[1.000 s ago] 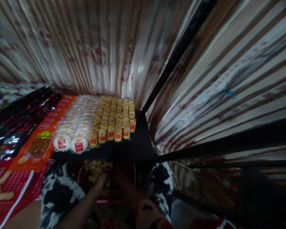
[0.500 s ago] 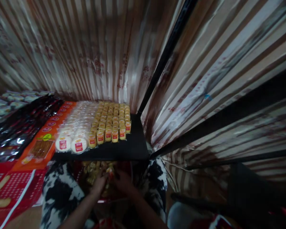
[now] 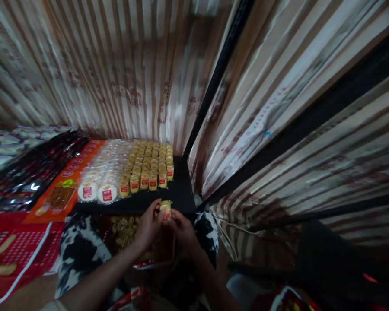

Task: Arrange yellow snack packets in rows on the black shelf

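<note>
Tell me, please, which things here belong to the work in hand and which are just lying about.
Seemingly in use: yellow packet, held in left hand and right hand; yellow packet rows on black table; gold-wrapped pieces below.

Seemingly lying about: white round packs; orange pack; dark shiny packs.

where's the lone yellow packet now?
Head view, below-left of centre: the packet is held between left hand and right hand, by the black table's near edge.

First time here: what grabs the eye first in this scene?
Probably the rows of small yellow plastic-wrapped packets on the black table. In front of them, the left hand and right hand hold a similar yellow packet. Farther left, a bright orange plastic bag stands out.
</note>
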Demonstrator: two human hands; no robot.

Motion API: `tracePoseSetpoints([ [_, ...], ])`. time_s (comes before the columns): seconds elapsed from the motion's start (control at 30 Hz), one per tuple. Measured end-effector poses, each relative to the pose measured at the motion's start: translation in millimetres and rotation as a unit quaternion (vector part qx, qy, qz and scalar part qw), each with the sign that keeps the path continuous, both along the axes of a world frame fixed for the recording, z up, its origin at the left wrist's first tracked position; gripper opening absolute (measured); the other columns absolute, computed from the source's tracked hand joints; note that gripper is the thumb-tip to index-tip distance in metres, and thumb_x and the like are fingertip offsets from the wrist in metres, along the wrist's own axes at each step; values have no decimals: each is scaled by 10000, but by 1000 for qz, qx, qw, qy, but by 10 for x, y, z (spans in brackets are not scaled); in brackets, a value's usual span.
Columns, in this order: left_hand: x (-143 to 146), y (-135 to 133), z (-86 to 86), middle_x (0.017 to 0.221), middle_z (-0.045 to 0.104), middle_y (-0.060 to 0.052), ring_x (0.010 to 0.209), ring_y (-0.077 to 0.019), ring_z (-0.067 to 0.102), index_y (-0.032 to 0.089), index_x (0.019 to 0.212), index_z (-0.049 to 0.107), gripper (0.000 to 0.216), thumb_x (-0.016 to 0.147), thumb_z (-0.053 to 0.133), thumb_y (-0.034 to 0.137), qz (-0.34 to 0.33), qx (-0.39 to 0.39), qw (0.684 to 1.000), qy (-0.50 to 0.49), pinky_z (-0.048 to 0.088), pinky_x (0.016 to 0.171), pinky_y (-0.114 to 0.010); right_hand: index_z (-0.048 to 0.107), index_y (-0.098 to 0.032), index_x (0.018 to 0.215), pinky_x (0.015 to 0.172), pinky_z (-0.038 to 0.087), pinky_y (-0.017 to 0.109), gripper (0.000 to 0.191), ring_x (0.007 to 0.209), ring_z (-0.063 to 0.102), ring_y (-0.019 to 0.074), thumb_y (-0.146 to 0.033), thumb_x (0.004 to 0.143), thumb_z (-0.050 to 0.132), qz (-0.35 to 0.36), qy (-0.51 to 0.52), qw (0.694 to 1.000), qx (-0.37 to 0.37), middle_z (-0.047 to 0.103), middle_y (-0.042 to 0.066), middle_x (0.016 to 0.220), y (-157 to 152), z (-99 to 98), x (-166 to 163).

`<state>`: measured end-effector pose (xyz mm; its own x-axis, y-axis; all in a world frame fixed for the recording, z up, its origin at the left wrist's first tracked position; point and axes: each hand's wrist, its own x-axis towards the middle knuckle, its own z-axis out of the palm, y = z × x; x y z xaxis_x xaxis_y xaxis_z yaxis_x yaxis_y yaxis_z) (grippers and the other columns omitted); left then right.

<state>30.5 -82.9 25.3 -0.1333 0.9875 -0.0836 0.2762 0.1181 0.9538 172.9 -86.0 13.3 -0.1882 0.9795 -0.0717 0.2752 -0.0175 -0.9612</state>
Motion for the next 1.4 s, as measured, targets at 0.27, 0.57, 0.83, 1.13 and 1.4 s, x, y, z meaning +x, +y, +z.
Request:
tracePoseSetpoints([
  [0.27,324,285,184,1143,602,-111,769,-124,623,152,1237,454,492,749,518,162,14,55,997,-48,507,783,-293,624,-186,1086,878,479,344,368,929,622,203,-356,771,542,-144,-2,987,68,672,70,1052,574,-151,-20],
  [0.57,291,273,64,1110,628,-72,704,-114,606,175,1188,499,452,738,524,137,15,12,999,-37,496,784,-293,606,-184,1068,863,491,346,336,892,639,194,-340,784,516,-117,18,992,41,686,65,1000,475,-321,-22],
  [0.83,303,348,17,1142,600,-95,761,-125,596,153,1211,480,448,764,505,157,18,34,999,-36,485,827,-316,584,-183,1095,848,491,334,338,896,635,187,-317,799,489,-115,-35,992,33,688,62,972,554,-193,-43],
  [1.13,393,427,27,1175,544,-136,902,-159,595,130,1237,443,434,816,470,233,22,93,994,-48,491,851,-334,592,-186,1113,839,494,341,363,871,633,190,-338,803,478,-160,-43,985,50,676,68,1016,766,-117,-76],
  [1.4,370,476,-20,1293,487,-141,1018,-179,570,145,1225,474,405,835,458,255,24,91,994,-48,451,943,-363,604,-223,1122,823,502,336,350,864,631,188,-320,804,495,-156,-65,985,46,688,44,965,873,-143,-95],
])
